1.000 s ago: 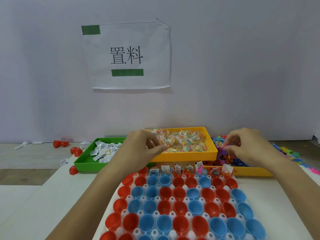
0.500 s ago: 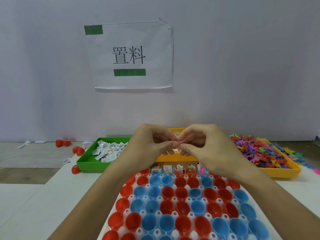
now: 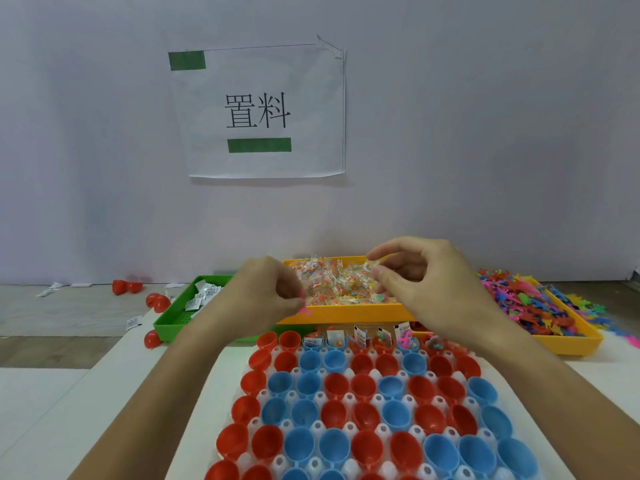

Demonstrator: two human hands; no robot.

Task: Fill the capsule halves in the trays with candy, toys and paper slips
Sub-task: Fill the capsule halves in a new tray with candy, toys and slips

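A white tray (image 3: 221,372) of red and blue capsule halves lies in front of me; its back row (image 3: 360,338) holds slips, candy and toys, the nearer rows look bare. Behind it stand a green tray (image 3: 173,323) of paper slips, an orange tray (image 3: 346,314) of wrapped candy and an orange tray (image 3: 568,344) of coloured plastic toys. My left hand (image 3: 263,296) pinches a small pink toy (image 3: 305,307) above the capsule tray's back left corner. My right hand (image 3: 426,275) hovers over the candy with thumb and forefinger apart.
Loose red capsule halves (image 3: 157,301) lie left of the green tray, with stray slips (image 3: 133,322) near them. More toys (image 3: 588,308) spill past the right tray. A paper sign (image 3: 263,112) hangs on the wall behind.
My right hand came from the toy tray to meet the left hand, then parted from it. The pink toy now sits in my left hand and the right hand is over the candy.
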